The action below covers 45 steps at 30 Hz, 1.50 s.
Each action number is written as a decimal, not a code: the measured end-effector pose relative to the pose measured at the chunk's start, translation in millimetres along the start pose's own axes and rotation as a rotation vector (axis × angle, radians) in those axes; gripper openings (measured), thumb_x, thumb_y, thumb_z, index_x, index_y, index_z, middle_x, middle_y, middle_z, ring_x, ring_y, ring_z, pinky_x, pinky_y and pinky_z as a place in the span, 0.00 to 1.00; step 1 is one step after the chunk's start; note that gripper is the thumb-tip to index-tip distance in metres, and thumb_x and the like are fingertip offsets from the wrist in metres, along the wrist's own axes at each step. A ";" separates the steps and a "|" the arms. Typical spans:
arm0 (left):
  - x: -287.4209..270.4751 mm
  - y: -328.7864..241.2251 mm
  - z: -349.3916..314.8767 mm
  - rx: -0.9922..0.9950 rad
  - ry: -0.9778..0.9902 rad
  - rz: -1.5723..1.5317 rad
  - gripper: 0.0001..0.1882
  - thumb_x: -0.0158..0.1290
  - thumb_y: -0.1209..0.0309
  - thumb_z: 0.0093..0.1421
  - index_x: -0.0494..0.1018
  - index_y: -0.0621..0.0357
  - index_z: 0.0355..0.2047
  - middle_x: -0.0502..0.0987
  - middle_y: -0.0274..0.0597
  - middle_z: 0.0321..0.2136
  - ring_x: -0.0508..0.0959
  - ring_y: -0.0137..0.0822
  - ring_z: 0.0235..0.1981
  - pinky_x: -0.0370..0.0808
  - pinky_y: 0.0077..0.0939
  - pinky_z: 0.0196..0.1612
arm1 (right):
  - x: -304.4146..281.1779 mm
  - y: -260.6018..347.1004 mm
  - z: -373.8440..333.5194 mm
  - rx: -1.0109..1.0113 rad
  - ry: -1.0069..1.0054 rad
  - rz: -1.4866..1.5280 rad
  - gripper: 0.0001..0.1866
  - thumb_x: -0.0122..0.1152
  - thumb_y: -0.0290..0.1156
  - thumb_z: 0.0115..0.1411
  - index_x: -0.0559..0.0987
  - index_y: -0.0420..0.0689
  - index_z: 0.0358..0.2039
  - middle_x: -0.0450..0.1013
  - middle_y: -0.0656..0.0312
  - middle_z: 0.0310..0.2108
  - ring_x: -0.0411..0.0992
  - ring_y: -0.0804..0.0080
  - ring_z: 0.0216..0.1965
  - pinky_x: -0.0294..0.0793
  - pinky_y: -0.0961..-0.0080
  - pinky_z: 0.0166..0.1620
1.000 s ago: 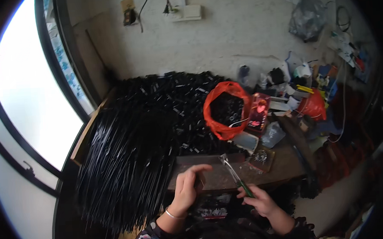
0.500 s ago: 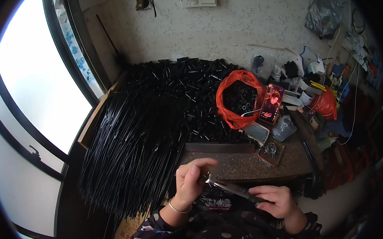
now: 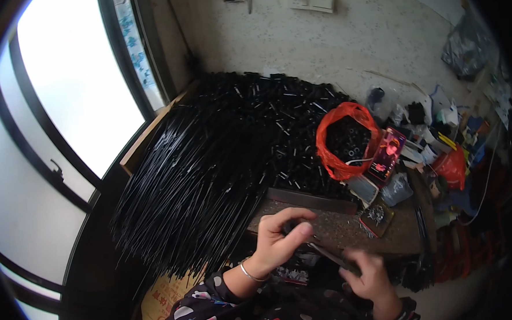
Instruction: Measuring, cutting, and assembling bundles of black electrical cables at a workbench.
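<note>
My left hand (image 3: 276,241), with a bangle on its wrist, is raised over the front edge of the bench, thumb and forefinger curled round a small black part (image 3: 292,225) that is mostly hidden. My right hand (image 3: 368,274), smeared by motion, is closed on a slim dark tool with a metal end (image 3: 326,253). The metal end points toward my left fingertips; I cannot tell whether it touches the part. Behind them, a heap of black parts (image 3: 253,102) and a mass of long thin black strands (image 3: 177,204) cover much of the bench (image 3: 323,229).
A red plastic bag (image 3: 323,156) of small rings stands behind my hands, with a lit phone (image 3: 386,153) leaning beside it. A small tray (image 3: 381,226) holds metal bits. A dark strip (image 3: 311,201) lies across the bench. Clutter fills the right side; a window (image 3: 72,82) is at left.
The view has shifted, so the bench things sit further right. My left fingers curl more around the small part. My right hand has moved and is blurred, the tool tilted more steeply.
</note>
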<state>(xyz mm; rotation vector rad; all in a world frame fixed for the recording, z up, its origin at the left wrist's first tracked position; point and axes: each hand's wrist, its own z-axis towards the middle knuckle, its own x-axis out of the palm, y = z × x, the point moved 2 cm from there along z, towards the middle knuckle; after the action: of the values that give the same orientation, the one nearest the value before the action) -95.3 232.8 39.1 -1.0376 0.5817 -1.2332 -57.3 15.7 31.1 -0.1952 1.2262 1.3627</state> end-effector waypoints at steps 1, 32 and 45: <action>2.1 -2.0 2.9 0.029 0.034 -0.017 0.14 0.52 0.67 0.55 0.74 0.67 0.35 0.72 0.32 0.17 0.69 0.19 0.20 0.64 0.12 0.25 | 7.3 -5.7 -14.1 0.529 0.401 0.649 0.11 0.61 0.26 0.52 0.73 0.36 0.35 0.73 0.57 0.23 0.73 0.69 0.22 0.72 0.76 0.26; 16.4 16.0 9.0 0.088 0.199 0.073 0.25 0.70 0.63 0.34 0.74 0.64 0.31 0.64 0.25 0.12 0.61 0.16 0.15 0.53 0.12 0.18 | 35.3 -11.0 -30.5 0.498 0.478 0.964 0.19 0.47 0.21 0.59 0.62 0.36 0.53 0.71 0.56 0.38 0.73 0.72 0.34 0.72 0.77 0.38; 50.6 38.4 2.5 -0.116 0.063 0.169 0.12 0.62 0.73 0.42 0.74 0.62 0.27 0.68 0.28 0.15 0.63 0.17 0.17 0.57 0.11 0.20 | 69.5 -13.8 -55.7 0.778 0.290 1.187 0.06 0.52 0.30 0.60 0.71 0.41 0.33 0.66 0.70 0.17 0.63 0.86 0.16 0.63 0.87 0.21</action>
<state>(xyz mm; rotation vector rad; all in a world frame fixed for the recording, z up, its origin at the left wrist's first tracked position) -60.9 185.4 14.7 -1.0271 0.7810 -1.0967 -94.1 14.4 -51.2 1.0738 2.1745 1.6903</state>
